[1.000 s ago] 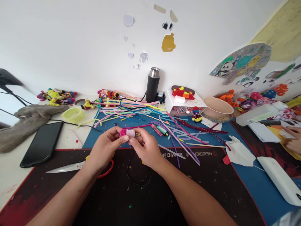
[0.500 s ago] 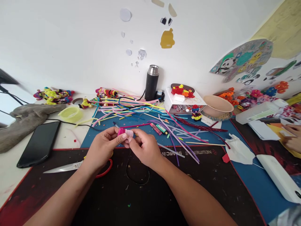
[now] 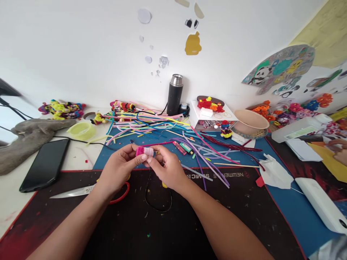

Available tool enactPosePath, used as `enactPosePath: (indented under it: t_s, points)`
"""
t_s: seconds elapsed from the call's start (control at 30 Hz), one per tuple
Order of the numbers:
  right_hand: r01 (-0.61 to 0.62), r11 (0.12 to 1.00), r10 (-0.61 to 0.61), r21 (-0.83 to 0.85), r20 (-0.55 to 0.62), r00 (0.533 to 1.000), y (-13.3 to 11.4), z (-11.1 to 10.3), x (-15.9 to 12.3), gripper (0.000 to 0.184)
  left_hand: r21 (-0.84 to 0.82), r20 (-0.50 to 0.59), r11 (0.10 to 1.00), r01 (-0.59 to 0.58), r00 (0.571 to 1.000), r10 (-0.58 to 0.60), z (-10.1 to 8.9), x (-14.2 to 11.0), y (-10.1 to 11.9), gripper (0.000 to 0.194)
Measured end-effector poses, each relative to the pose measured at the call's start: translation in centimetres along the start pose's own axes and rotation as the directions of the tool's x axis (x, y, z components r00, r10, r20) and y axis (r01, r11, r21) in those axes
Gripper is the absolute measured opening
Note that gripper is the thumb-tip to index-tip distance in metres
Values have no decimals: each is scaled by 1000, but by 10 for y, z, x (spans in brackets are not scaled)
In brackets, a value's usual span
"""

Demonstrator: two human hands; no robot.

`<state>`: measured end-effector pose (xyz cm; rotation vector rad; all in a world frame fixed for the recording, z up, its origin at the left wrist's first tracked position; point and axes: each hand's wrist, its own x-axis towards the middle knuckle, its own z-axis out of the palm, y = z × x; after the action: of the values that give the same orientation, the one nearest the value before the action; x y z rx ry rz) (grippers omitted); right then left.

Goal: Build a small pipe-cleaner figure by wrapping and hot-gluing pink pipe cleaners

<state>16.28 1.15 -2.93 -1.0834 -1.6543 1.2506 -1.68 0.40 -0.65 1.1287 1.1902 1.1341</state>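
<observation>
A small coil of pink and pale lilac pipe cleaner (image 3: 145, 151) is pinched between my two hands above the mat. My left hand (image 3: 121, 162) closes on its darker pink end, thumb in front. From the other side my right hand (image 3: 166, 166) grips the pale end with thumb and fingertips. A magenta stem runs off to the right behind my right fingers. Under my left wrist lie scissors (image 3: 73, 192) with red and yellow handles. Loose pipe cleaners (image 3: 151, 124) in many colours spread out behind my hands.
A black flask (image 3: 175, 95) stands by the wall, beside a white box (image 3: 211, 121) and a beige bowl (image 3: 251, 122). A phone (image 3: 45, 166) lies at left. A white mask (image 3: 276, 173) and another person's hand (image 3: 340, 151) are at right.
My hands hold nearly the same place, with the coil turned slightly and my right fingers shifted a little. The other person's hand at the right edge has moved slightly.
</observation>
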Motion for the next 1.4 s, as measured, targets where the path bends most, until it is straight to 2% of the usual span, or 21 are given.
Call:
enactPosePath:
  t_s: [0.2, 0.43, 0.63, 0.83, 1.0, 1.23, 1.4]
  points:
    - [-53, 962, 32, 267, 79, 996, -1, -3, 2, 40, 15, 25, 1000, -6, 1000, 5, -1, -1, 4, 41]
    - [-125, 919, 108, 375, 64, 992, 1, 1, 4, 40, -37, 52, 999, -11, 999, 13, -2, -3, 2, 37]
    - [-172, 891, 154, 421, 78, 985, 2, 4, 5, 40, -19, 84, 1000, 24, 996, -22, -5, 0, -2, 35]
    - [-145, 880, 139, 452, 46, 989, -4, -4, 6, 40, -127, 159, 991, 36, 987, -15, -7, 1, -1, 45]
    - [-143, 863, 130, 485, 60, 990, -5, -3, 5, 43, -93, 92, 995, -33, 995, 42, -11, -1, 1, 50]
    - [-162, 866, 114, 474, 128, 985, -8, -1, 3, 50, -59, 68, 992, -115, 991, 119, -11, -3, 4, 33]
    - [-118, 910, 73, 397, 126, 989, -11, -1, 1, 49, 51, 40, 990, -132, 991, 130, -8, -4, 13, 41]
